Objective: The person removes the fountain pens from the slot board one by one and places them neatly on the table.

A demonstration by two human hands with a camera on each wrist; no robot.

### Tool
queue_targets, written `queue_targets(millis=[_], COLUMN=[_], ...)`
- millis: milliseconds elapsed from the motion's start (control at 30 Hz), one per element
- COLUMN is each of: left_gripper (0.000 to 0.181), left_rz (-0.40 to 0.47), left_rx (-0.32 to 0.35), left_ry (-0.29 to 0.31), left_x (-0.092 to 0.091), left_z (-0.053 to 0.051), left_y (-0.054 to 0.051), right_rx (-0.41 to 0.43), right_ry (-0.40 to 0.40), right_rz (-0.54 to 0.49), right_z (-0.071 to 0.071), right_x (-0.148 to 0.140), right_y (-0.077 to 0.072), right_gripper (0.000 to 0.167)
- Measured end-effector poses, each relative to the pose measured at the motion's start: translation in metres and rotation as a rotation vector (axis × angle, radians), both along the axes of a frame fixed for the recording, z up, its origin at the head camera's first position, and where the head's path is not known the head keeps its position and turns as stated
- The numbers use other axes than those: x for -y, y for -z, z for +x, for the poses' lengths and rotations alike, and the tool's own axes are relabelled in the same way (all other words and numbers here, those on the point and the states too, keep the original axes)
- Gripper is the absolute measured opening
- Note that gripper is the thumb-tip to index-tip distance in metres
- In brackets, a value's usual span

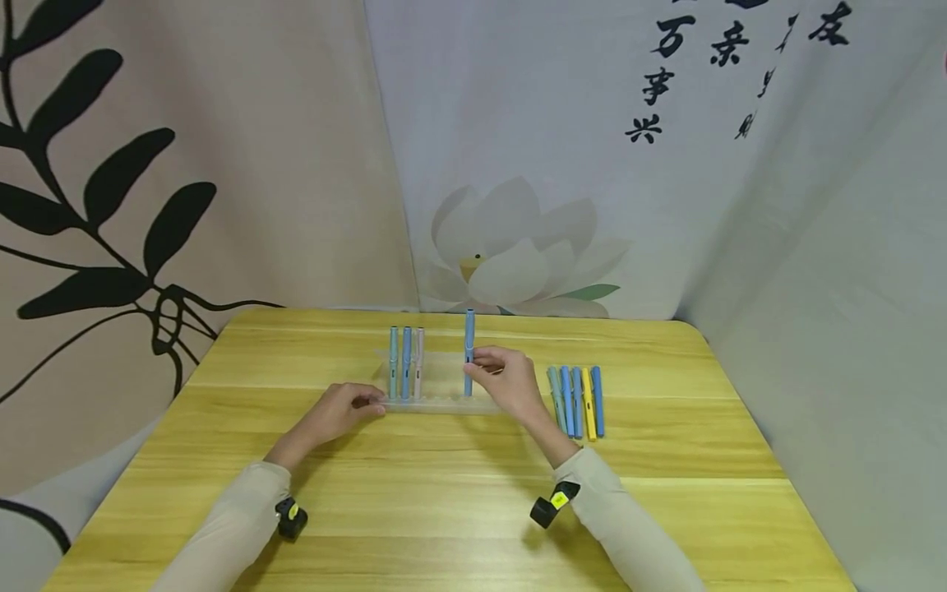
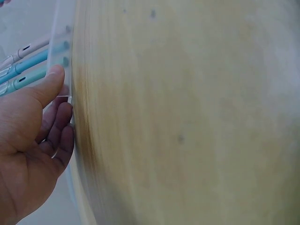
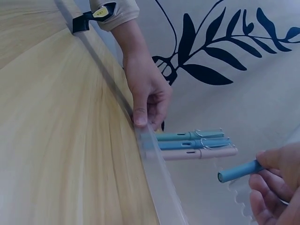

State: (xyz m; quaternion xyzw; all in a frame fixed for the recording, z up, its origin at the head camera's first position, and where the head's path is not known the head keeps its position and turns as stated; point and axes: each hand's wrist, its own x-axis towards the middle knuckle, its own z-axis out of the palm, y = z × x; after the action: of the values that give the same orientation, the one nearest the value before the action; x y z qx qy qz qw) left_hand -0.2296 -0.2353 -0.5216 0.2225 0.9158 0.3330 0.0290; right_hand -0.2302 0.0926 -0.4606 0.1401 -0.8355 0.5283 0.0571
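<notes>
A clear plastic pen stand [image 1: 444, 406] sits toward the far side of the wood-grain surface [image 1: 414, 493]. The left hand [image 1: 342, 411] pinches the stand's left end between thumb and fingers, with the thumb on the near face. Three capped pens stand upright side by side in the left part of the stand: from left to right, a pale green pen [image 1: 394, 362], a medium blue pen [image 1: 406, 362] and a pale pink pen [image 1: 419, 362].

The right hand [image 1: 510, 382] grips a held blue pen [image 1: 469, 337] between thumb and fingers, keeping it upright at the right part of the stand, well apart from the pink one. In the right wrist view, its lower end is clear of the stand's near strip.

To the right of the stand, five more pens lie in a row on the surface, pointing near to far: a green pen [image 1: 556, 399], two blue pens [image 1: 566, 400], a yellow pen [image 1: 588, 403] and a darker blue pen [image 1: 598, 403] at the far right. Behind the surface hangs a pale fabric backdrop [image 1: 518, 107] printed with a lotus, dark leaves and black characters.
</notes>
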Motion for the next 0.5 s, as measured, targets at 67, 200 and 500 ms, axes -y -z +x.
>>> queue_targets(millis=[67, 200, 500], left_gripper=[0.024, 0.025, 0.023], left_rz=[0.001, 0.006, 0.015], left_rx=[-0.001, -0.005, -0.008], left_ry=[0.002, 0.009, 0.013], left_x=[0.0, 0.0, 0.001], left_z=[-0.001, -0.002, -0.001], left_y=[0.0, 0.001, 0.001], right_rx=[-0.005, -0.015, -0.012], right_ry=[0.016, 0.053, 0.092], right_rz=[-0.008, -0.001, 0.003], right_z=[0.001, 0.001, 0.004], right_x=[-0.005, -0.016, -0.039], right_y=[-0.001, -0.001, 0.004], right_gripper=[0.027, 0.027, 0.028])
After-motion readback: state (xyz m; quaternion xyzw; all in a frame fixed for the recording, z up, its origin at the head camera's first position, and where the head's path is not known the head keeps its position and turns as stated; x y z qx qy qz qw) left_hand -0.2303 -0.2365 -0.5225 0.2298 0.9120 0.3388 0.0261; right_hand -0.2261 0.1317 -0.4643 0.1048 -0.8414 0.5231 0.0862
